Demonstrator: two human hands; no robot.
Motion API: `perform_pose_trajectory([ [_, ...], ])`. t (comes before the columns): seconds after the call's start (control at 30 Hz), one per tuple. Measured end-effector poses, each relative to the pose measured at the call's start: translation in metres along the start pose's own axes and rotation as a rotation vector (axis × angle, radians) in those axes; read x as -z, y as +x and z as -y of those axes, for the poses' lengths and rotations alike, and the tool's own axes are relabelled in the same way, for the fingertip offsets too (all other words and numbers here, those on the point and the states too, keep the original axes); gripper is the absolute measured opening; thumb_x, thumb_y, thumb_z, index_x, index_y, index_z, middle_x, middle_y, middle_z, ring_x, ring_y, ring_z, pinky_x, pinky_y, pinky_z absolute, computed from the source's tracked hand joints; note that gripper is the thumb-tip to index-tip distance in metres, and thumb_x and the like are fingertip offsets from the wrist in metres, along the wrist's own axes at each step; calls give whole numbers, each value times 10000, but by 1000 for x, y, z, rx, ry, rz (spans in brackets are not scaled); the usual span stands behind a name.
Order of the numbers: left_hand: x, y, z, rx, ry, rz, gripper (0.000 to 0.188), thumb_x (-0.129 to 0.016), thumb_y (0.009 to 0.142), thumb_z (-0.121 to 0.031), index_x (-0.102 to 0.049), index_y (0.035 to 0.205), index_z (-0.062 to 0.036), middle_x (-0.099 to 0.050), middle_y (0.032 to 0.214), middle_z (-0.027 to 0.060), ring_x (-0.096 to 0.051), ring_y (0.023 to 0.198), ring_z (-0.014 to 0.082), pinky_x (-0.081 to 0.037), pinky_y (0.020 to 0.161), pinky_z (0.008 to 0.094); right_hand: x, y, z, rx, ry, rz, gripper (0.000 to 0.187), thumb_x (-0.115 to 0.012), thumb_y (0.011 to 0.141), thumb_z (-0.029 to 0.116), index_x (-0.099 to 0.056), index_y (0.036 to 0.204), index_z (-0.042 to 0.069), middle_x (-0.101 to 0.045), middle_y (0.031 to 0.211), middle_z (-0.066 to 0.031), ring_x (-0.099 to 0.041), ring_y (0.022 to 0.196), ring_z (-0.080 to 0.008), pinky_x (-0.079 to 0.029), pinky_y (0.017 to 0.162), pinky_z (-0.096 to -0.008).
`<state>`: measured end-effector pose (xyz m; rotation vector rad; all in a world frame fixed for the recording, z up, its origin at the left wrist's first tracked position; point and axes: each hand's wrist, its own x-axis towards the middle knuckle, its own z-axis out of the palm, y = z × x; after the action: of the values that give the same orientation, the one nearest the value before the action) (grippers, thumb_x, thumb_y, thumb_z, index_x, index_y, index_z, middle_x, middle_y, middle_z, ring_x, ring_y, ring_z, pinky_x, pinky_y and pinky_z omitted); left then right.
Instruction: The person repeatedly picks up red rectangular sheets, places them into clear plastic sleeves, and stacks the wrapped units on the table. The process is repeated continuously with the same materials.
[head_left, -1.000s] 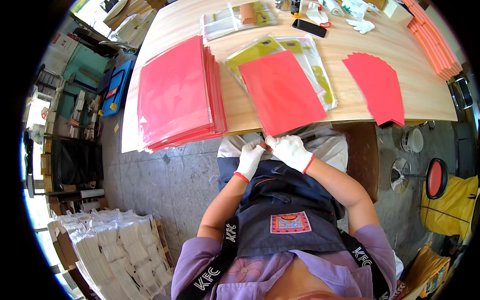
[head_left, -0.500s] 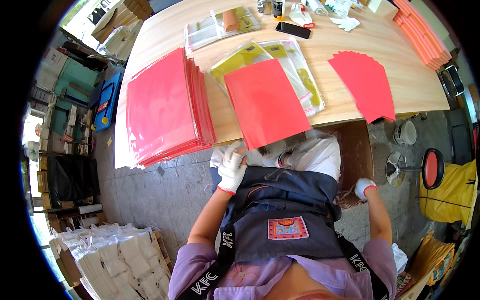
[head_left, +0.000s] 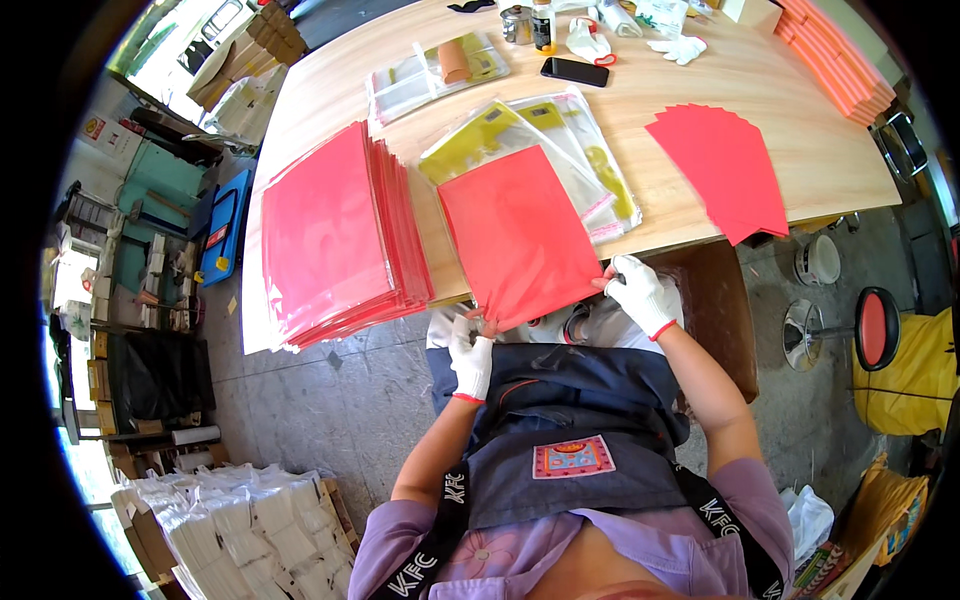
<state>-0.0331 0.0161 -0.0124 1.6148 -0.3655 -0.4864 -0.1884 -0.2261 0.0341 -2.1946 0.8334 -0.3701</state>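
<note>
A red sheet (head_left: 520,235) lies at the table's front, its near edge overhanging; shiny creases there look like a clear plastic sleeve. My gloved left hand (head_left: 472,358) pinches its near left corner. At the near right corner, my gloved right hand (head_left: 640,296) has thumb and fingers closed on the edge. Under the sheet are clear plastic bags (head_left: 617,180) with olive-yellow print. To the left stands a thick stack of red sheets in clear sleeves (head_left: 325,235). Bare red sheets (head_left: 722,170) lie fanned out on the right.
Farther back on the table (head_left: 560,115) are a black phone (head_left: 574,71), a bundle of clear bags (head_left: 400,88), a metal jar (head_left: 516,24) and a loose white glove (head_left: 678,49). Below the front edge stands a cardboard box (head_left: 722,310). A red-seated stool (head_left: 876,328) is at right.
My right hand has come up from beside the box to the sheet's right corner. My left hand now grips the left corner. The sheet sits slightly nearer to me.
</note>
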Motion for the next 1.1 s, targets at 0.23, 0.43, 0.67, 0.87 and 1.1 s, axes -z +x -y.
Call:
perform_pose_trajectory([
  [0.23, 9, 2, -42, 223, -533, 50, 389, -580, 830, -18, -466, 1200, 22, -547, 922, 30, -582, 844, 168, -512, 756, 323, 11, -17, 14, -464, 630, 126, 267, -509, 908, 305, -585, 938, 51, -582, 656, -13, -476, 483, -55, -377, 447, -204],
  [0.43, 34, -8, -163, -129, -6, 194, 403, -570, 836, -41, -511, 1234, -20, -516, 838, -33, -438, 731, 48, -358, 651, 180, -39, -21, 16, -470, 1221, 403, 106, -572, 885, 181, -544, 876, 80, -545, 630, 11, -449, 431, -47, -327, 374, -185],
  [0.67, 138, 3, -223, -473, -93, -322, 361, -419, 882, -126, -503, 1174, 69, -538, 921, 65, -497, 838, 100, -398, 794, 230, -69, 48, 190, -36, 1169, 460, 212, -526, 898, 188, -547, 1012, 11, -556, 649, -13, -489, 493, -61, -386, 423, -208],
  [0.87, 235, 56, -151, -324, 760, -421, 414, -434, 871, -59, -441, 1278, 16, -488, 1276, 126, -480, 1147, 228, -376, 952, 324, -87, 70, 237, 180, 612, 446, 406, -554, 863, 396, -567, 639, 57, -539, 531, -33, -521, 488, -110, -401, 482, -290],
  [1.1, 220, 52, -86, -517, 150, -792, 486, -369, 882, -113, -353, 1359, -23, -344, 1389, 145, -429, 1194, 241, -357, 983, 349, -54, 59, 117, 65, 1200, 311, 237, -529, 912, 266, -593, 989, 51, -603, 727, -26, -564, 592, -85, -457, 505, -203],
])
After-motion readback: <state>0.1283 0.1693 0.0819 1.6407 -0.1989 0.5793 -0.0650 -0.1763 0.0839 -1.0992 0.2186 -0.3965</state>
